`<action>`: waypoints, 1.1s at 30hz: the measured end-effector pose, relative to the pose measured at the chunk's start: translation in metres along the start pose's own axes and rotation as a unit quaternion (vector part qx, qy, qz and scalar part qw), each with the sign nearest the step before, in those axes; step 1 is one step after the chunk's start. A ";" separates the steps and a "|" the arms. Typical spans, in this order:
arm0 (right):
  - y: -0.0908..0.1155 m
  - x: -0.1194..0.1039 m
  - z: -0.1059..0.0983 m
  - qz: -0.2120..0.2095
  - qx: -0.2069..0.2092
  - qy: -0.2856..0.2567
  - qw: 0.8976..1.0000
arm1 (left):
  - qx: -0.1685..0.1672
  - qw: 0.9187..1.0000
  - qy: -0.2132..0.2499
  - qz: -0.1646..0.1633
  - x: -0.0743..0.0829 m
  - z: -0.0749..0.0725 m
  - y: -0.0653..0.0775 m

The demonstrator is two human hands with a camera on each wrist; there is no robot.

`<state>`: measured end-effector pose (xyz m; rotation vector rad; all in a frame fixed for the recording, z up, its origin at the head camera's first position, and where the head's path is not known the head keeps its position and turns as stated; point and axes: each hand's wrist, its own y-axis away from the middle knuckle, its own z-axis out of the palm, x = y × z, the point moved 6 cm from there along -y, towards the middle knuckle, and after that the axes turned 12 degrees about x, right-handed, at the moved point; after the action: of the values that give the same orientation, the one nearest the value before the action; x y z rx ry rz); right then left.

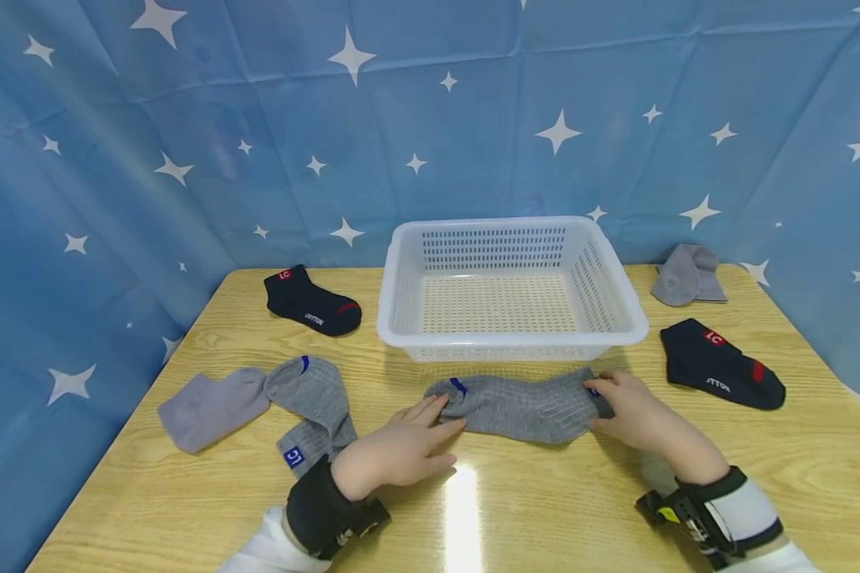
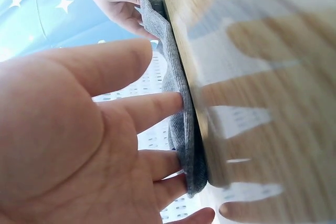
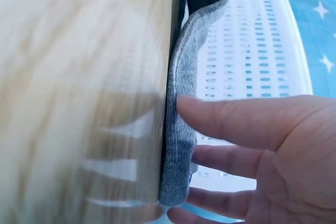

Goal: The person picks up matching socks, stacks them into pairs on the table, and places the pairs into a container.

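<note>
A grey sock [image 1: 519, 406] lies stretched sideways on the table, its toe with a dark blue mark at the left. My left hand [image 1: 408, 446] touches the toe end with extended, spread fingers; the thumb stands apart from the fabric in the left wrist view. At the cuff end, my right hand [image 1: 631, 410] rests its fingers on the fabric and partly covers a blue label. In the right wrist view the right thumb [image 3: 226, 119] touches the sock's near edge. Beside my left wrist lies another grey sock [image 1: 322, 398], folded over, with a blue LC label.
Behind the stretched sock stands a white perforated basket [image 1: 509, 346] with nothing in it. Black socks lie at the left [image 1: 311, 302] and right [image 1: 720, 364]. A paler grey sock [image 1: 211, 406] is at far left, another pale grey sock [image 1: 688, 274] at back right. A starry blue curtain [image 1: 473, 119] hangs behind.
</note>
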<state>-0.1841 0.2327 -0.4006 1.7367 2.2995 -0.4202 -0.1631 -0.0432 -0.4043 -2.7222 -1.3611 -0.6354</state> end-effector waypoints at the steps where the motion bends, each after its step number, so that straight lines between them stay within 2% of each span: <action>1: 0.001 -0.002 0.000 0.000 -0.002 0.001 1.000 | 0.000 1.000 0.002 -0.001 0.000 0.000 0.000; 6: 0.006 -0.013 0.000 -0.004 -0.014 -0.004 1.000 | 0.008 1.000 0.007 -0.005 -0.001 0.000 0.000; 9: 0.008 -0.021 -0.001 -0.025 -0.018 -0.024 0.999 | 0.016 1.000 0.002 -0.006 -0.001 -0.001 0.001; 13: 0.012 -0.029 0.000 -0.059 -0.049 -0.057 0.995 | 0.024 1.000 -0.012 0.002 0.002 -0.002 0.001; 17: 0.013 -0.030 0.004 -0.058 -0.079 -0.062 0.993 | 0.028 0.999 -0.028 0.011 0.003 -0.003 0.001; 25: 0.010 -0.026 0.005 -0.056 -0.057 -0.022 0.997 | 0.025 0.999 -0.029 0.006 0.002 -0.003 0.002; 33: 0.008 -0.023 0.004 -0.059 -0.048 -0.032 0.997 | 0.019 1.000 -0.025 -0.002 0.002 -0.003 0.003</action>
<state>-0.1699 0.2130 -0.3973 1.5262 2.3427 -0.3741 -0.1609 -0.0442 -0.4000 -2.7243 -1.3743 -0.5399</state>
